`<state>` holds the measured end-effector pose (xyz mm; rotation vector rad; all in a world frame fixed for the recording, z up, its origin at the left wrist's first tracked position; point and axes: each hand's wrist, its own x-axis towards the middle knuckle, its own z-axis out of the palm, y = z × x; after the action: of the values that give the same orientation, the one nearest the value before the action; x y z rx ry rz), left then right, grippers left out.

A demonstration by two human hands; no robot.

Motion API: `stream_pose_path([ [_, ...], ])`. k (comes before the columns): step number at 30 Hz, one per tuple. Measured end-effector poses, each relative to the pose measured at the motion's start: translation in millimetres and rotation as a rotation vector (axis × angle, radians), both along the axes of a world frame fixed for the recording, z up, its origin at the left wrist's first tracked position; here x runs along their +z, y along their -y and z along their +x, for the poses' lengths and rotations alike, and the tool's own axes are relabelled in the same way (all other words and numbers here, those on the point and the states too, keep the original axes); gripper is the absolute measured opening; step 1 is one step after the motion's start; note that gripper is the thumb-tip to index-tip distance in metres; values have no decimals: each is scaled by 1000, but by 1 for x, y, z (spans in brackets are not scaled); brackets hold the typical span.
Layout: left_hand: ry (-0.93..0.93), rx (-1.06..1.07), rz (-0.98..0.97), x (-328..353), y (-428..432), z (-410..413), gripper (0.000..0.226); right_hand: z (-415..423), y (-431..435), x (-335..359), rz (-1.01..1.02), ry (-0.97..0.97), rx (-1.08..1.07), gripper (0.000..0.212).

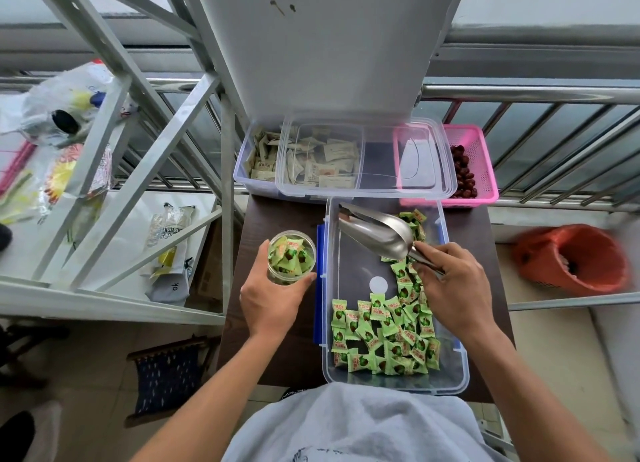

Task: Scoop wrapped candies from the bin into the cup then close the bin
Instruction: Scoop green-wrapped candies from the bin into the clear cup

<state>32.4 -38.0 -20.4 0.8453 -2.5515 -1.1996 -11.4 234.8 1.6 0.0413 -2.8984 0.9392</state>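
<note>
Pinching the metal scoop [377, 234] by its handle in the right grip [453, 288], bowl looking empty, long axis running toward the far-left corner of the tabletop [277, 219], inside the bin [349, 274]. Wrapping the left grip [273, 295] round the cup [287, 278], heaped with wrapped candies [291, 255], beside the bin's left wall. Probably reaching next for the clear lid [381, 170] lying straight beyond the scoop, nearer the right grip.

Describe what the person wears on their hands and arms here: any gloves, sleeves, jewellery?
The left hand and right hand are bare: no gloves, rings, watch or bands visible. Both forearms are uncovered to the frame's edge; no sleeve shows. The torso shows a light grey shirt with some dark print.
</note>
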Motion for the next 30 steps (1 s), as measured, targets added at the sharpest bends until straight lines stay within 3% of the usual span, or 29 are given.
stream_pose_path([
  [11,2,-69,-28,2,-2,-6,96,3,-2,-4,24,168,-115,30],
  [14,-4,-100,-44,2,2,-9,91,4,-5,-8,59,309,-151,19],
  [18,2,-28,23,3,7,-15,91,4,-12,-13,121,522,-160,26],
  [23,-8,-15,75,-1,8,-18,77,8,-16,-12,179,612,-121,28],
  [30,18,-19,112,-3,3,-14,96,6,-7,2,343,782,-46,21],
])
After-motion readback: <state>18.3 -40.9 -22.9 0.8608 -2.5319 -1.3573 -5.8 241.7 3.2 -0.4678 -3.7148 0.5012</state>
